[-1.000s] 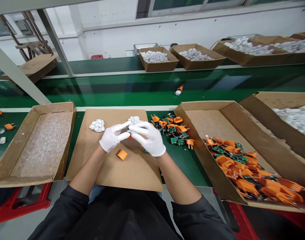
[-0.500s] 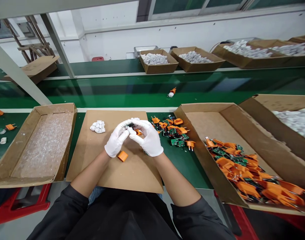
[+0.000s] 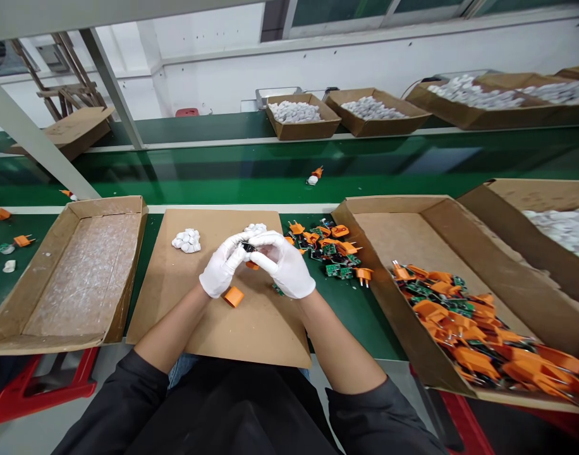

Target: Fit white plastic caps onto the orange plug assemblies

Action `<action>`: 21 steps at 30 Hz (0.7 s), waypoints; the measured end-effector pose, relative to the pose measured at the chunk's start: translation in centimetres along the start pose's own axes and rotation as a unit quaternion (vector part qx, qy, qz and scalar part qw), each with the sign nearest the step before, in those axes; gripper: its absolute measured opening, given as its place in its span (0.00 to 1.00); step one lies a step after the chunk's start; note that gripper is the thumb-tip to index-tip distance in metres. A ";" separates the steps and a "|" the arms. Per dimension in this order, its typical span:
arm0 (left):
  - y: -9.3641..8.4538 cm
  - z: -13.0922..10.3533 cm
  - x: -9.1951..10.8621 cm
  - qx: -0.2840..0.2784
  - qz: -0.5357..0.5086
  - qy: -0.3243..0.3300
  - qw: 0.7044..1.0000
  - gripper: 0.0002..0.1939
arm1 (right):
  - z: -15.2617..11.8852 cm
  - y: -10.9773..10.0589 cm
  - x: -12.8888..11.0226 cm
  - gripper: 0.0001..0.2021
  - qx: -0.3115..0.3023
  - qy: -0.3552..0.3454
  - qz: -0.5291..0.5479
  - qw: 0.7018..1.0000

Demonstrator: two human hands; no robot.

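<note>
Pinching dark part (image 3: 248, 247) between barely parted fingers (image 3: 262, 239) of left hand (image 3: 218, 270) and right hand (image 3: 289, 268), near far edge of bench (image 3: 365, 322), now showing orange piece (image 3: 252, 265) below, not beside as before, so apparently repositioning both.

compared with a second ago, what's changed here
The plug on the belt has slid left, and a second plug has come into view by the post. The left hand has shifted slightly right, toward the right hand; both hold a dark part. Nothing was visibly let go. The cap and left white pile stayed put.
</note>
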State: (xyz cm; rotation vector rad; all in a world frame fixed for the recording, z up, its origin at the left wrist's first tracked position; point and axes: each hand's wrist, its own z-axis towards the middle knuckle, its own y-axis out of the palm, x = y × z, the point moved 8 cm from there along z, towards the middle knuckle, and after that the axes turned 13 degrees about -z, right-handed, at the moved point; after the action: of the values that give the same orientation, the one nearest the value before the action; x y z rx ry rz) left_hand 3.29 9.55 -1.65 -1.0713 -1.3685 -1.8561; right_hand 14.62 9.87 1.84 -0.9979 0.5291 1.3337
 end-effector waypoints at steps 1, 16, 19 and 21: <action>0.0 0.0 0.0 0.000 0.003 -0.001 1.000 0.27 | 0.0 0.0 0.1 0.11 0.004 0.003 -0.003 1.000; -0.6 0.0 -0.9 0.032 0.013 -0.095 0.995 0.30 | -0.1 1.0 -2.5 0.11 -0.147 -0.160 -0.223 0.950; 1.3 -0.4 -1.0 -0.055 -0.058 -0.134 0.988 0.29 | -0.1 -0.4 -2.0 0.11 -0.045 -0.122 -0.181 0.975; 2.1 -0.8 -1.1 -0.084 -0.093 -0.171 0.977 0.27 | -0.4 -0.9 -1.6 0.12 0.001 -0.098 -0.151 0.984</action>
State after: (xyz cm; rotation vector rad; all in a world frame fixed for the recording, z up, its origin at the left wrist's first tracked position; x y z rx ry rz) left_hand 5.37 8.21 -1.69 -1.4469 -1.5714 -2.0174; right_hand 15.26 8.75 3.22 -0.8927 0.2192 1.1427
